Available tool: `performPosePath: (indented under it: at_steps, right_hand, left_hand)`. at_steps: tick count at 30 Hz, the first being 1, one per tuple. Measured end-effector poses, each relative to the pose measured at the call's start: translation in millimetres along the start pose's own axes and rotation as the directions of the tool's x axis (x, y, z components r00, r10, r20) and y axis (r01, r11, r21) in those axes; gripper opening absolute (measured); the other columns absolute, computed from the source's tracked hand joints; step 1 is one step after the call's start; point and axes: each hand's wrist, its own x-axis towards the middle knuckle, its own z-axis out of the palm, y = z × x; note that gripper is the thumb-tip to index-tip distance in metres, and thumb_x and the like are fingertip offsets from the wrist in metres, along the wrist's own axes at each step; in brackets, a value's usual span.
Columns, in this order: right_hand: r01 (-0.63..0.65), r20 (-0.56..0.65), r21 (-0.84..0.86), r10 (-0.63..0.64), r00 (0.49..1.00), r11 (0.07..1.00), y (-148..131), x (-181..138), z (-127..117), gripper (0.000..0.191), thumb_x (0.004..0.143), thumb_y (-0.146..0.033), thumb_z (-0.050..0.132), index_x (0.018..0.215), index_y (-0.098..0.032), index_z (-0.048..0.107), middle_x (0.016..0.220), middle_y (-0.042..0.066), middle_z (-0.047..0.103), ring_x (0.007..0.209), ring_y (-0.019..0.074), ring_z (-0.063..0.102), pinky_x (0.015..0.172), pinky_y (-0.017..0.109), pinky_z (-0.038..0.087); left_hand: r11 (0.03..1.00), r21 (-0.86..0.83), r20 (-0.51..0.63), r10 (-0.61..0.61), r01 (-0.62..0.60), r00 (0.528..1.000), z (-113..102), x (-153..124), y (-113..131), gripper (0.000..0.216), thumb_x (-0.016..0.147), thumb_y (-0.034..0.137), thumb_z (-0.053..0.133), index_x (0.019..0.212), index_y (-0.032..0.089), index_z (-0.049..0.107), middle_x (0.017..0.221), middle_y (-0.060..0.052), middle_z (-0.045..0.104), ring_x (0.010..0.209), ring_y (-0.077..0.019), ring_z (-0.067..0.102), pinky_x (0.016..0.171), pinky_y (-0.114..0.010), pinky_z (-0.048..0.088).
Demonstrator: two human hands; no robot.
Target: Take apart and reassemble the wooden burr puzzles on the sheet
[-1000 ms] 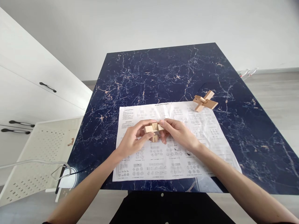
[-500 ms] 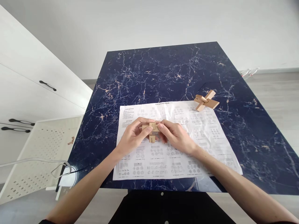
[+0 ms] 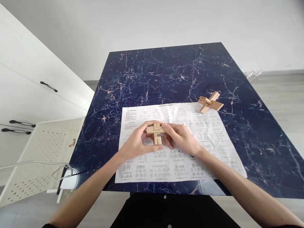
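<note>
Between both hands is a pale wooden interlocking puzzle (image 3: pixel 156 130), held above a printed instruction sheet (image 3: pixel 171 171). Its blocks cross one another, and a dark mark shows on the lower block. My left hand (image 3: pixel 136 141) is closed round the puzzle from the left, fingers over the far side and thumb along the bottom of the lower block. On the right side, my right hand (image 3: pixel 181 136) pinches the end of the crossbar, thumb on top. Some of its fingers curl underneath and are partly hidden.
A second wooden puzzle (image 3: pixel 210 103) lies on the sheet's far right corner. The dark blue marbled table (image 3: pixel 152 76) extends beyond the sheet. At left stand a white perforated cart (image 3: pixel 42 152), a cable (image 3: pixel 35 163) and a cabinet with black handles (image 3: pixel 48 86).
My left thumb has moved from the top of the crossbar down to the bottom of the lower block. The puzzle has shifted slightly right and tilted, showing more of its lower block.
</note>
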Motion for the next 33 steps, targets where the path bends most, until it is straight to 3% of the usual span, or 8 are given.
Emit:
performPosePath:
  at_steps: [5,17,33]
  right_hand:
    - [0.018,-0.027,-0.018,-0.018,0.999,1.000,-1.7,-0.7,1.1,0.062,0.108,-0.076,0.044,0.079,-0.024,0.061,0.055,-0.002,0.062,0.049,0.0140,0.053,0.057,0.032,0.044]
    - [0.007,-0.012,-0.047,-0.007,1.000,0.999,-1.4,-0.8,-0.3,0.062,0.113,-0.067,0.042,0.068,-0.025,0.054,0.051,-0.003,0.059,0.050,0.0138,0.052,0.062,0.033,0.043]
    - [0.006,0.011,-0.043,-0.005,1.000,0.999,-0.6,-0.1,-1.3,0.059,0.111,-0.068,0.042,0.074,-0.025,0.058,0.055,-0.003,0.061,0.051,0.0142,0.052,0.061,0.034,0.042]
  left_hand:
    - [0.998,0.061,-0.017,0.025,-0.024,1.000,-1.1,2.1,0.6,0.063,0.082,0.034,0.096,0.137,0.026,0.067,0.121,-0.008,0.079,0.104,-0.0268,0.079,0.095,-0.045,0.068]
    - [0.993,0.094,-0.010,0.073,-0.071,0.997,-2.8,2.0,-2.9,0.068,0.079,0.032,0.098,0.140,0.027,0.067,0.124,-0.007,0.080,0.108,-0.0271,0.080,0.099,-0.045,0.067]
    - [0.987,0.148,-0.027,0.072,-0.067,0.997,-3.2,0.8,-2.0,0.068,0.080,0.032,0.097,0.141,0.027,0.066,0.129,-0.008,0.078,0.108,-0.0266,0.079,0.095,-0.044,0.068]
